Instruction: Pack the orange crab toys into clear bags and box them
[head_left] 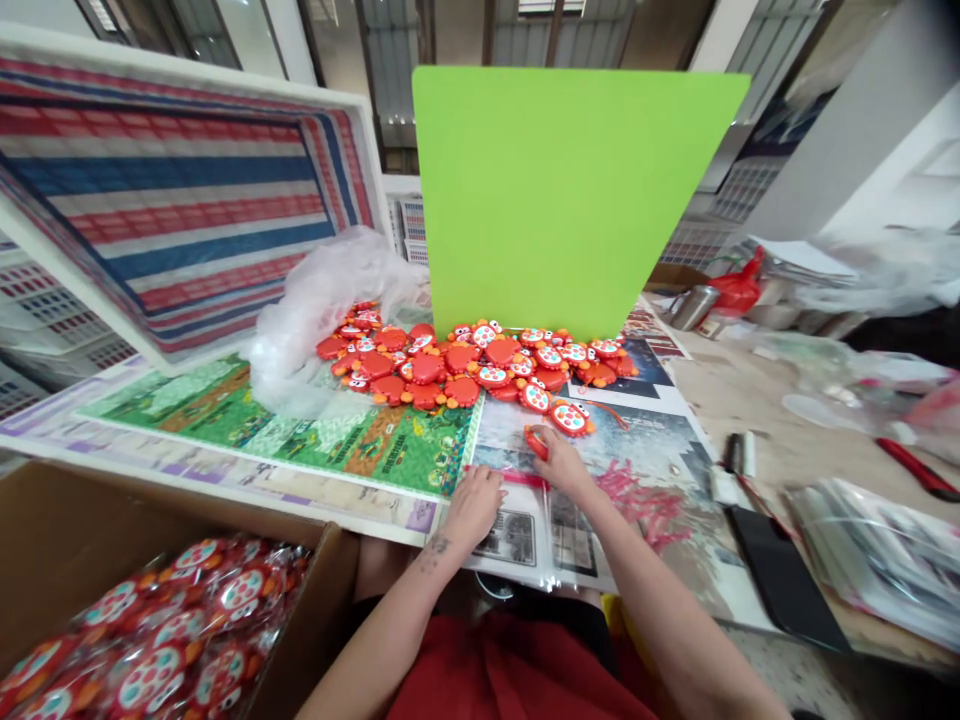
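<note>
My right hand (pixel 561 463) is closed around a small red toy (pixel 535 443), which is mostly hidden by my fingers. At the left end of a clear plastic bag (pixel 525 479) with a pink strip along its mouth, the fingers of my left hand (pixel 475 504) are closed on the edge. The bag lies flat on the table between my hands. Just beyond them spreads a pile of red crab-shaped toys (pixel 461 360) with orange claws; some show a white belly with coloured dots. One dotted toy (pixel 570 418) lies closest to my right hand.
A bright green board (pixel 570 200) stands behind the pile. Bagged toys fill a cardboard box (pixel 330 560) at lower left. A striped lined crate (pixel 187 200) leans at left beside cloudy plastic film (pixel 322 310). Pink strips (pixel 645 505), a black phone (pixel 784 580) and stacked bags (pixel 885 560) lie at right.
</note>
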